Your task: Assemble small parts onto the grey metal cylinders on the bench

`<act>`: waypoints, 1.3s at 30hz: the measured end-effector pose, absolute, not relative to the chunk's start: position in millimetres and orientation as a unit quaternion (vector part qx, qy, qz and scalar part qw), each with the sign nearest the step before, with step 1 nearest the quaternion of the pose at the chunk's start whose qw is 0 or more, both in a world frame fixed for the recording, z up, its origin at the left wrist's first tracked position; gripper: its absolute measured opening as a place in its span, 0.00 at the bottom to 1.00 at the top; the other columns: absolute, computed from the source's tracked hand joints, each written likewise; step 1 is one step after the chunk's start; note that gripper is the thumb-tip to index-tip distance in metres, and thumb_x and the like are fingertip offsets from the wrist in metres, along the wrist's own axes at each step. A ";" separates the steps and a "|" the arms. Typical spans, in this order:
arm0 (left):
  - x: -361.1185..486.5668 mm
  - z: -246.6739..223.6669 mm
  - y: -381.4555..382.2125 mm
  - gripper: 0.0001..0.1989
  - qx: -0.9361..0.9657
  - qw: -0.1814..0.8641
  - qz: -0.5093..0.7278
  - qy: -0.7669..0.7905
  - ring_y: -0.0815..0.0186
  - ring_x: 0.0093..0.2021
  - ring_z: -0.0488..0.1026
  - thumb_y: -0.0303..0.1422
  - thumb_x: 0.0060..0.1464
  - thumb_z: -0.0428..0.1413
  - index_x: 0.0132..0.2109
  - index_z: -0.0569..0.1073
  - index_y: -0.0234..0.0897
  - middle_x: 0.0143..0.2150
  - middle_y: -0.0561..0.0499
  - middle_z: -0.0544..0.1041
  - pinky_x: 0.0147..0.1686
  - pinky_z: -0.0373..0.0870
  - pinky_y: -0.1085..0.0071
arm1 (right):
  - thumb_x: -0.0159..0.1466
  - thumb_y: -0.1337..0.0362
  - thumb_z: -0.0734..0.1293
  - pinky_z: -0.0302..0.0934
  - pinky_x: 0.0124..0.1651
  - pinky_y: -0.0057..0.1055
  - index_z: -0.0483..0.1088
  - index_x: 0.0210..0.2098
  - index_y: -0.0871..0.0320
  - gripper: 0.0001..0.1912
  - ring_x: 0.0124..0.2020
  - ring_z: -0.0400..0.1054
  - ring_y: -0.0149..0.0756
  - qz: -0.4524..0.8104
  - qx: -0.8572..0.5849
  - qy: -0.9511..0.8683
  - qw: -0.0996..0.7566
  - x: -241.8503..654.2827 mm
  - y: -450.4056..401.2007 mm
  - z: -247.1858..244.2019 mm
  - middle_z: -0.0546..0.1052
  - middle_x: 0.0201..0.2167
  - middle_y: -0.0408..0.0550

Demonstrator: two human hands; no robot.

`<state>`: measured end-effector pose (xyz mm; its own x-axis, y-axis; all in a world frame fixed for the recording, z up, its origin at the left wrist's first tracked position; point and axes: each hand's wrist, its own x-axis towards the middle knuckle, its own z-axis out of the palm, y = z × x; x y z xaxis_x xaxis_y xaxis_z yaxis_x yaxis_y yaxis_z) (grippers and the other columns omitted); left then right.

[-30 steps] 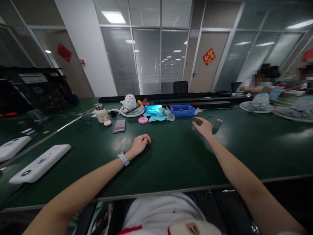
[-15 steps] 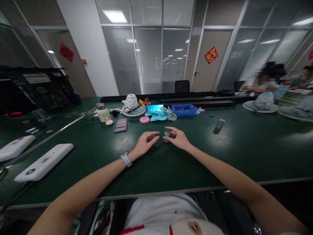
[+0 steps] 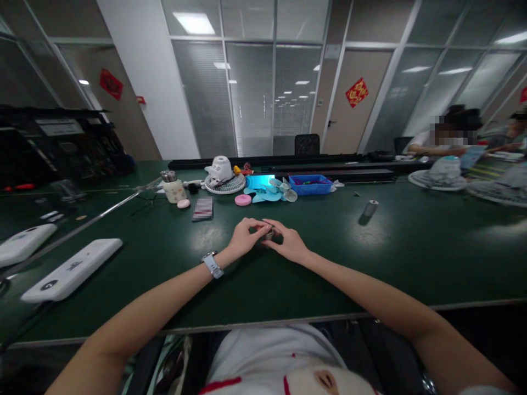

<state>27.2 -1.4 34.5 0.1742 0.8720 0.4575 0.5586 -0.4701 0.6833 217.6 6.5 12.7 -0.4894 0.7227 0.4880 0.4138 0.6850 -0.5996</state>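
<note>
A small grey, metallic-looking cylinder (image 3: 268,235) is between my two hands, low over the green table. My right hand (image 3: 288,244) curls around it from the right, with thumb and fingers closed on it. From the left, the thumb and fingertips of my left hand (image 3: 244,237) pinch at its upper side. The fingers cover most of the cylinder, so its exact kind cannot be made out. A watch (image 3: 213,265) with a pale strap is on my left wrist.
Across the green table (image 3: 329,285) stand a fan part (image 3: 222,175), a blue tray (image 3: 310,185), light-blue fan blades (image 3: 267,193), a pink disc (image 3: 242,199), a floral bottle (image 3: 173,189) and a silver cylinder (image 3: 369,209). White devices (image 3: 74,270) lie left. People sit far right.
My right hand has moved left with the small grey cylinder. My left hand, previously apart with thumb and fingers spread, has closed in and now touches the cylinder.
</note>
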 end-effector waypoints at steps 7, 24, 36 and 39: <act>4.4 28.0 10.4 0.14 0.733 0.127 0.404 0.533 0.60 0.42 0.73 0.44 0.56 0.58 0.41 0.83 0.42 0.39 0.48 0.82 0.45 0.66 0.64 | 0.61 0.55 0.71 0.68 0.52 0.43 0.59 0.65 0.47 0.34 0.46 0.76 0.42 0.207 -0.374 -0.812 0.397 227.6 15.1 15.3 0.80 0.44 0.44; -1.3 9.3 12.5 0.23 0.694 0.190 0.381 0.580 0.64 0.30 0.74 0.45 0.61 0.48 0.54 0.76 0.36 0.29 0.50 0.78 0.31 0.65 0.71 | 0.60 0.57 0.68 0.64 0.53 0.49 0.64 0.60 0.59 0.30 0.50 0.73 0.52 -0.025 -0.712 -0.587 0.384 382.5 113.6 5.1 0.77 0.50 0.62; -1.4 5.8 15.0 0.17 0.680 0.206 0.405 0.575 0.64 0.30 0.74 0.37 0.60 0.49 0.51 0.75 0.36 0.28 0.52 0.77 0.31 0.66 0.71 | 0.68 0.57 0.64 0.51 0.68 0.50 0.65 0.64 0.50 0.25 0.69 0.52 0.45 0.112 -0.252 -0.926 0.258 218.9 27.3 10.7 0.62 0.67 0.49; -0.8 6.3 14.5 0.18 0.678 0.215 0.405 0.574 0.65 0.30 0.74 0.37 0.59 0.50 0.51 0.75 0.35 0.29 0.51 0.77 0.31 0.66 0.71 | 0.68 0.61 0.64 0.57 0.65 0.47 0.71 0.59 0.51 0.20 0.64 0.62 0.44 0.143 -0.239 -0.928 0.247 211.8 24.9 6.7 0.71 0.60 0.47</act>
<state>-0.8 14.5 6.3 0.0124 0.9528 0.3035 0.6048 -0.2488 0.7565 211.8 24.9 6.7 -0.7644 0.5140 0.3893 0.3725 0.8448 -0.3841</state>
